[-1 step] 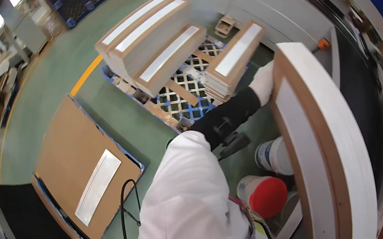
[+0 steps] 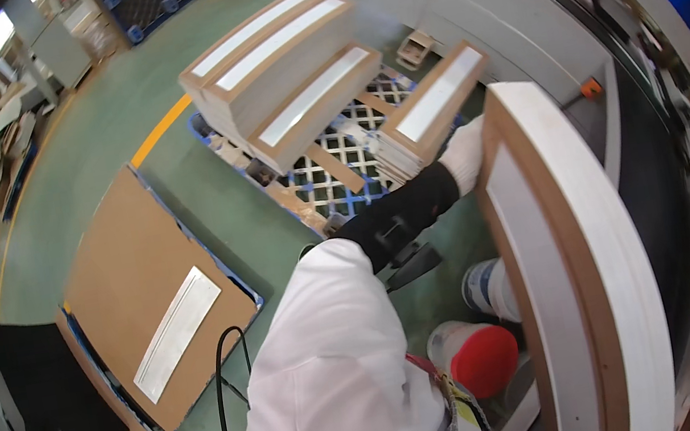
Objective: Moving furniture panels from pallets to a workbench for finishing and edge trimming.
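A tall stack of long panels (image 2: 581,250), with white edges and a brown-bordered pale face, is held up on the right side. My left hand (image 2: 465,155), in a white glove, grips its far end; the fingertips are hidden behind it. A white sleeve with a black forearm cover reaches across to that hand. My right hand does not show. Close beyond the left hand, a low panel stack (image 2: 442,97) lies on a blue-edged lattice pallet (image 2: 341,151). Larger stacks of similar panels (image 2: 273,55) sit on the same pallet.
A red-lidded bucket (image 2: 483,358) and a white bucket (image 2: 490,290) stand on the floor beside the held stack. At the left, a brown board (image 2: 134,249) carries one white curved panel (image 2: 176,334). Grey machinery (image 2: 512,17) with a dark belt borders the right.
The view has shifted slightly. The held stack and my left hand appear a little further left in it, with the grip unchanged.
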Demonstrator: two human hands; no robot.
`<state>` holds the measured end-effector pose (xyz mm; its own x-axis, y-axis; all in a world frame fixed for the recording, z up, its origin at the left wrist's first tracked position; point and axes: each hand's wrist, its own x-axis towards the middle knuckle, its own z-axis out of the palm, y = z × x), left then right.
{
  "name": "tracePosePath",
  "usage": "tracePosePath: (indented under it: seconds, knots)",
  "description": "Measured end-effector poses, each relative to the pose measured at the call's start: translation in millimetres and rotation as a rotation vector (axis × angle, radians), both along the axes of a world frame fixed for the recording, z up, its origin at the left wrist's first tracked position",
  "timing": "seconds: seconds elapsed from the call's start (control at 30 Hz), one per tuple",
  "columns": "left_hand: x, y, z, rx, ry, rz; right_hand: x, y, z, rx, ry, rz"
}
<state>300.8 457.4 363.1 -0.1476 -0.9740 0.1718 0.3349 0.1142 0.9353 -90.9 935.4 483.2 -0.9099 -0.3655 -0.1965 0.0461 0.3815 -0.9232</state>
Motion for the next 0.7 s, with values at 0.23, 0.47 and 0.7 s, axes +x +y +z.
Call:
tracePosePath:
  seconds: [0.23, 0.47, 0.7]
  knots:
    - [228.0, -31.1, -93.5, 0.735, 0.340, 0.181, 74.6, -127.3, 12.2, 0.028, -0.009, 0.053]
    - [458.4, -26.0, -207.7, 0.901, 0.186, 0.476, 133.5, -255.1, 26.7, -0.019, -0.051, 0.158]
    - [584.8, 43.8, -210.9, 1.056, 0.236, 0.797, 184.2, -538.6, -41.8, -0.080, -0.352, 0.441]
